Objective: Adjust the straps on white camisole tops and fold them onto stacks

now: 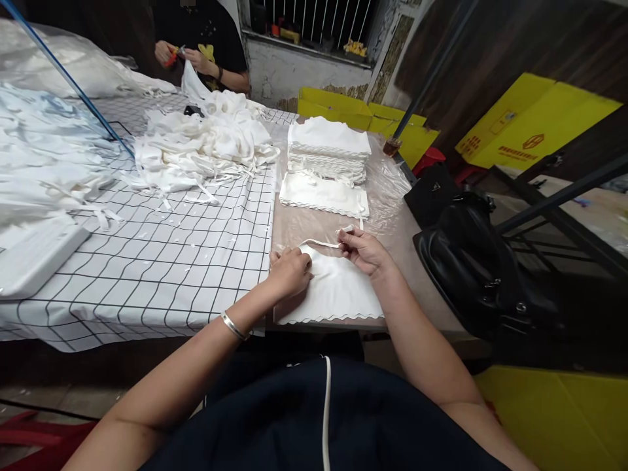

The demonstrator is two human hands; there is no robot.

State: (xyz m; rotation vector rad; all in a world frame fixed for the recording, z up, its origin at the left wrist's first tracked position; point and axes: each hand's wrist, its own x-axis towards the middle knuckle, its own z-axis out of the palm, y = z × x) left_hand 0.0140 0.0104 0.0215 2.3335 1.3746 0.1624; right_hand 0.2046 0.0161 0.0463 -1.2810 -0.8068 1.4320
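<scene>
Pinching a white drawstring [321, 244] between both hands, we press our left hand [289, 271] closed on a scalloped white cloth bag [338, 294] at the worktop [417, 261] edge; our right hand [366, 252] grips the string's end; a stack of finished bags [328, 150] sits beyond.

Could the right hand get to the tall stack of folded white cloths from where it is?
Probably yes: the right hand has only a flat cloth piece between it and the stack, nothing upright.

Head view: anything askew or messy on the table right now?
Yes: a loose heap of white cloth sprawls untidily across the checked tablecloth, unlike the neat stack. The piece under both hands lies flat.
</scene>
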